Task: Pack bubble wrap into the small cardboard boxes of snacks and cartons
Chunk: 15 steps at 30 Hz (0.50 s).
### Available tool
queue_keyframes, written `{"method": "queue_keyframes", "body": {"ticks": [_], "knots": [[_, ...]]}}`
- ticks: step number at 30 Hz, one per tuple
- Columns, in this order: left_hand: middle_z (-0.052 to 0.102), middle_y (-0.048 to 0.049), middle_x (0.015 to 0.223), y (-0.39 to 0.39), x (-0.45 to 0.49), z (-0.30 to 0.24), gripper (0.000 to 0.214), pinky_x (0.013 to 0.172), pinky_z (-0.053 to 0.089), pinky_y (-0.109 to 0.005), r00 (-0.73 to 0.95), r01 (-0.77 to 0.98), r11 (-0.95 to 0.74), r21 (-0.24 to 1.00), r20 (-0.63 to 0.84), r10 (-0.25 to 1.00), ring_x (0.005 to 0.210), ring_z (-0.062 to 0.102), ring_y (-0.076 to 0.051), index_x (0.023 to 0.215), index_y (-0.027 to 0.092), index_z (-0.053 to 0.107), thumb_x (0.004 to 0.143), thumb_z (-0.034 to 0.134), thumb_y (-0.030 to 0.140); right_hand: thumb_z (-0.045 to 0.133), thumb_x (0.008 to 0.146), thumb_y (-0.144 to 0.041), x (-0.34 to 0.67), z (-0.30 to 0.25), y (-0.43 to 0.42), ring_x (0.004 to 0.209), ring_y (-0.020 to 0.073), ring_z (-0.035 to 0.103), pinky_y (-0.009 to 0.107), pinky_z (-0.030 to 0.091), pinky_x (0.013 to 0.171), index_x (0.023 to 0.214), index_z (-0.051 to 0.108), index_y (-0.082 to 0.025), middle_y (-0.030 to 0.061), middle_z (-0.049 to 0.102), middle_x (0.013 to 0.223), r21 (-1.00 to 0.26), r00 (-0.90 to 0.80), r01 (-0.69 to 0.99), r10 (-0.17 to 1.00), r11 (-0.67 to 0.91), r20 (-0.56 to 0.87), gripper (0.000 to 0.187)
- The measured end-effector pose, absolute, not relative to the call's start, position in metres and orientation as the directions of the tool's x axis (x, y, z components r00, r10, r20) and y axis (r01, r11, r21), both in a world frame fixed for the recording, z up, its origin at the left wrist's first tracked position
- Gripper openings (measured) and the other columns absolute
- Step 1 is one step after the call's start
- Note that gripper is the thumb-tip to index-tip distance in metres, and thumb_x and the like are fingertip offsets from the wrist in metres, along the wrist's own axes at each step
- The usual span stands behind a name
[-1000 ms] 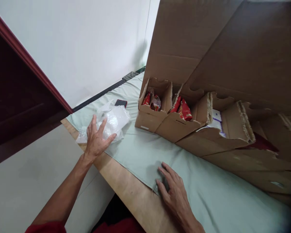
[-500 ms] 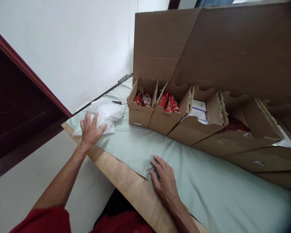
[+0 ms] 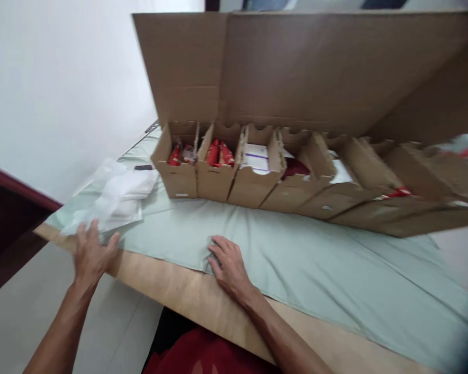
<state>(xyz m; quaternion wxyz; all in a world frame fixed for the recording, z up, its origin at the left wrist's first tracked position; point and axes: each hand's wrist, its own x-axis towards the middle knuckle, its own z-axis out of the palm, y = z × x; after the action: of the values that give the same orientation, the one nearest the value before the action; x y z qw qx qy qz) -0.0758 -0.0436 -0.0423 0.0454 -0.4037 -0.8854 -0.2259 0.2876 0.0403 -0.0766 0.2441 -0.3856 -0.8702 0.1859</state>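
Observation:
My left hand [image 3: 91, 253] is at the table's front edge with its fingers spread, holding nothing. Its fingertips lie at the near side of a pile of clear and white plastic bags [image 3: 127, 187]; whether they touch it I cannot tell. My right hand [image 3: 230, 265] rests on the pale green cloth [image 3: 187, 228], fingers loosely bent and apart, with nothing visible in it. Behind both hands stands a row of cardboard bins [image 3: 212, 184]. Red packets [image 3: 219, 153] sit in the second bin, and white boxes with purple edges [image 3: 256, 157] fill the third.
A tall cardboard panel [image 3: 288, 67] rises behind the bins. A dark-handled object [image 3: 143, 167] lies beside the plastic bags. Bare wood [image 3: 175, 272] shows along the table's front edge. A white wall [image 3: 70, 78] stands at the left.
The view has swung to the right, showing more bins. My left hand has drawn back from over the plastic bags to their near edge. My right hand stays on the cloth.

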Motion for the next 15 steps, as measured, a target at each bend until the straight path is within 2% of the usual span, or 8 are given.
{"method": "queue_keyframes", "body": {"ticks": [2, 3, 6, 9, 11, 12, 13, 15], "knots": [[0.031, -0.0207, 0.165, -0.048, -0.052, -0.044, 0.075, 0.105, 0.041, -0.077, -0.679, 0.733, 0.571, 0.369, 0.368, 0.635, 0.141, 0.044, -0.053, 0.153, 0.021, 0.043, 0.087, 0.063, 0.051, 0.063, 0.090, -0.017, 0.284, -0.071, 0.037, 0.136, 0.0303, 0.054, 0.049, 0.045, 0.108, 0.121, 0.069, -0.020, 0.0138, 0.064, 0.143, -0.498, -0.592, 0.603, 0.768, 0.623, 0.244, 0.032], [0.032, -0.0186, 0.165, -0.049, -0.036, -0.046, 0.075, 0.106, 0.041, -0.077, -0.649, 0.760, 0.529, 0.377, 0.421, 0.634, 0.141, 0.043, -0.052, 0.152, 0.024, 0.045, 0.086, 0.064, 0.052, 0.064, 0.090, -0.019, 0.283, -0.067, 0.034, 0.137, 0.0300, 0.053, 0.048, 0.044, 0.109, 0.124, 0.068, -0.020, 0.0135, 0.062, 0.145, -0.485, -0.596, 0.618, 0.771, 0.619, 0.225, 0.034], [0.035, -0.0209, 0.162, -0.040, 0.028, -0.053, 0.069, 0.109, 0.043, -0.069, -0.422, 0.887, 0.244, 0.393, 0.470, 0.775, 0.140, 0.047, -0.049, 0.149, 0.019, 0.049, 0.090, 0.058, 0.056, 0.067, 0.091, -0.027, 0.282, -0.054, 0.019, 0.140, 0.0309, 0.048, 0.049, 0.040, 0.113, 0.128, 0.065, -0.016, 0.0159, 0.057, 0.150, -0.445, -0.653, 0.622, 0.740, 0.644, 0.159, 0.039], [0.039, -0.0268, 0.156, -0.018, 0.095, -0.060, 0.064, 0.108, 0.045, -0.065, -0.145, 0.922, -0.042, 0.386, 0.443, 0.885, 0.136, 0.050, -0.046, 0.144, 0.012, 0.052, 0.097, 0.046, 0.054, 0.065, 0.093, -0.033, 0.296, -0.035, -0.001, 0.131, 0.0286, 0.056, 0.044, 0.042, 0.110, 0.119, 0.067, -0.016, 0.0138, 0.067, 0.136, -0.447, -0.811, 0.487, 0.578, 0.751, 0.088, 0.031], [0.043, -0.0265, 0.153, -0.002, 0.130, -0.066, 0.059, 0.107, 0.045, -0.063, -0.008, 0.920, -0.164, 0.356, 0.434, 0.901, 0.135, 0.050, -0.044, 0.142, 0.012, 0.053, 0.098, 0.044, 0.050, 0.061, 0.098, -0.036, 0.319, -0.022, -0.013, 0.125, 0.0227, 0.061, 0.037, 0.043, 0.108, 0.118, 0.068, -0.018, 0.0079, 0.074, 0.127, -0.527, -0.887, 0.359, 0.457, 0.770, 0.064, 0.028], [0.045, -0.0254, 0.152, 0.005, 0.143, -0.069, 0.056, 0.108, 0.045, -0.062, 0.066, 0.914, -0.230, 0.335, 0.436, 0.897, 0.135, 0.051, -0.042, 0.141, 0.013, 0.054, 0.098, 0.044, 0.047, 0.059, 0.100, -0.037, 0.336, -0.015, -0.016, 0.124, 0.0199, 0.063, 0.033, 0.043, 0.108, 0.121, 0.068, -0.020, 0.0052, 0.075, 0.125, -0.576, -0.892, 0.328, 0.446, 0.749, 0.073, 0.028], [0.048, -0.0239, 0.150, 0.011, 0.155, -0.074, 0.053, 0.108, 0.045, -0.060, 0.142, 0.902, -0.300, 0.310, 0.443, 0.885, 0.134, 0.051, -0.040, 0.139, 0.014, 0.056, 0.098, 0.045, 0.045, 0.059, 0.100, -0.037, 0.357, -0.009, -0.017, 0.124, 0.0178, 0.064, 0.031, 0.042, 0.109, 0.123, 0.068, -0.021, 0.0035, 0.076, 0.125, -0.620, -0.870, 0.330, 0.485, 0.712, 0.093, 0.029], [0.055, -0.0208, 0.146, 0.019, 0.171, -0.086, 0.048, 0.108, 0.046, -0.055, 0.291, 0.866, -0.434, 0.249, 0.454, 0.842, 0.134, 0.052, -0.038, 0.135, 0.016, 0.062, 0.097, 0.049, 0.043, 0.061, 0.099, -0.035, 0.410, 0.003, -0.014, 0.122, 0.0176, 0.065, 0.032, 0.044, 0.109, 0.124, 0.069, -0.022, 0.0039, 0.076, 0.125, -0.674, -0.722, 0.423, 0.675, 0.606, 0.154, 0.029]]}}
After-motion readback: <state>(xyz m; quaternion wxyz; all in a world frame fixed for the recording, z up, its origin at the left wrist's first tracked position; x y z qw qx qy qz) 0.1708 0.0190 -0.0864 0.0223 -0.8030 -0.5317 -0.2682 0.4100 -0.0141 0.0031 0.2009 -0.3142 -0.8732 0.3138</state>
